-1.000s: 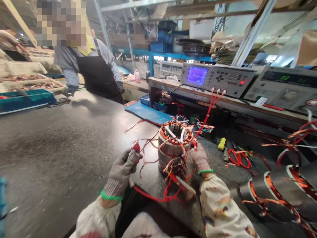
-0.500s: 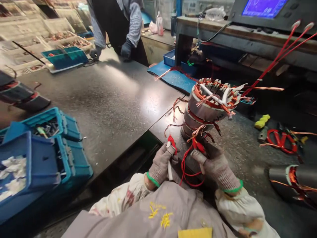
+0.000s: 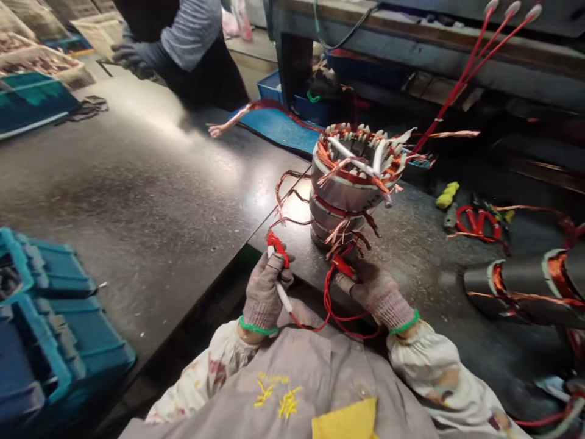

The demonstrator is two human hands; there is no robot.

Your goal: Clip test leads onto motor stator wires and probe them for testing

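- The copper-wound stator core (image 3: 340, 198) stands on end on the dark speckled workbench (image 3: 150, 183), at 12 o'clock from the hands and close to them, its grey steel body ringed with red bands.
- Done so far, as it looks: copper windings fill the top rim, and white insulating sleeves (image 3: 351, 155) lie across the bore.
- Left open: frayed copper-and-red lead wires (image 3: 286, 201) hang loose at the 9 o'clock side, unbundled; the core's lower end is partly hidden by them.
- The grey knit-gloved left hand (image 3: 262, 292) is curled shut around a slim white rod (image 3: 283, 297) topped by a small red clip (image 3: 278, 247).
- The grey knit-gloved right hand (image 3: 379, 294) has its fingers and thumb pinched together on a second red clip (image 3: 342, 265), with thin red wire (image 3: 328, 302) looping below it.
- At 3 o'clock from the core lie a yellow-handled tool (image 3: 446, 195) and red-handled pliers (image 3: 478, 222).
- At 4 o'clock, more wound stator cores (image 3: 521, 283) lie on their sides.
- At 8 o'clock sit blue plastic crates (image 3: 50, 317).
- At 10 o'clock, a co-worker's gloved hand (image 3: 130, 61) reaches beyond the bench, and a blue mat (image 3: 274, 128) lies at 11 o'clock.
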